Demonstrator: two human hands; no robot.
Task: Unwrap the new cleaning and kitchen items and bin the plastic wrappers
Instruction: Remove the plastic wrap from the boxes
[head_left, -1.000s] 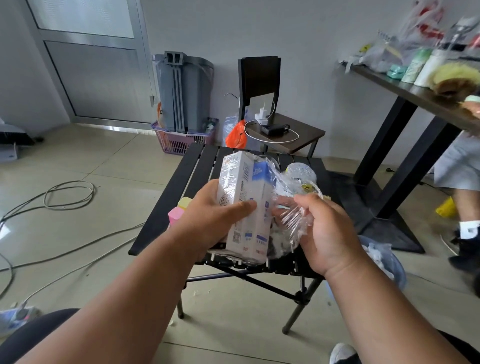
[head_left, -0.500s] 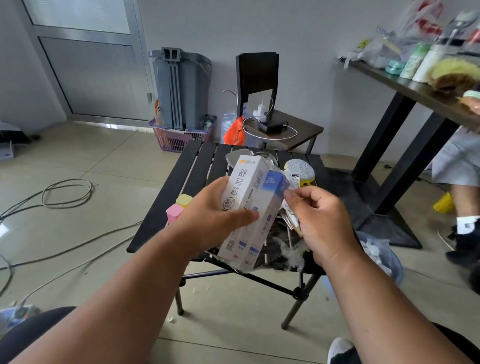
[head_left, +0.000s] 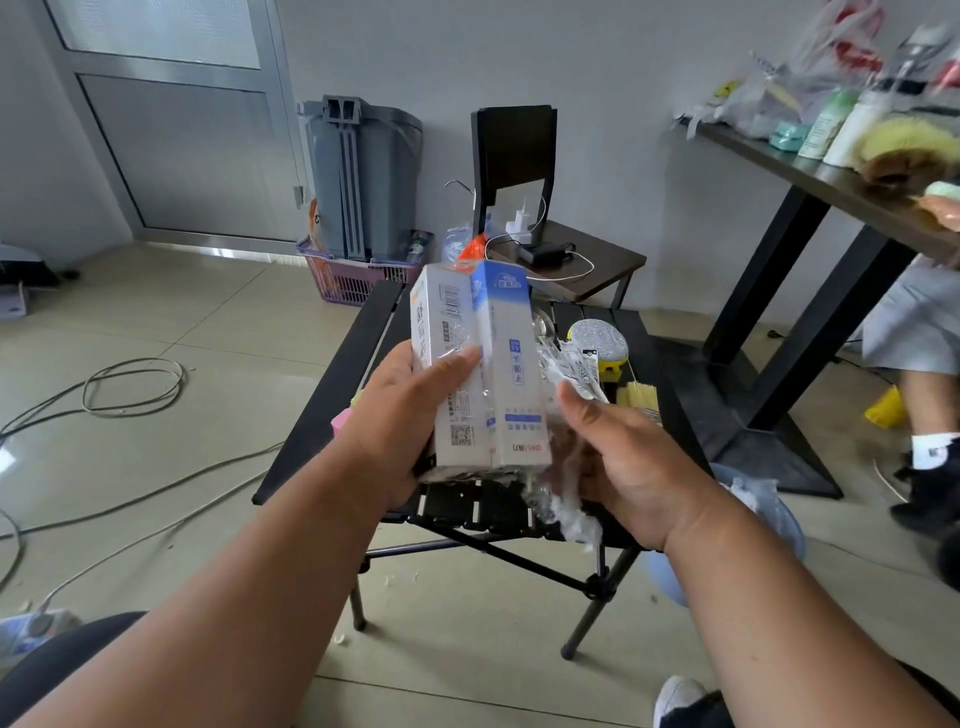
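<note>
Gripping a tall white-and-blue cardboard box upright above the black slatted desk, the left hand curls its fingers around the box's side. Just right of them, the right hand holds crumpled clear plastic wrapper against the box's lower edge; its fingers are hidden behind the wrapper, so I cannot tell how they lie.

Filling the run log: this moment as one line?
left hand grips white-and-blue cardboard box | right hand pulls clear plastic wrap | wrap partly on

white-and-blue box, black slatted table, purple basket
</note>
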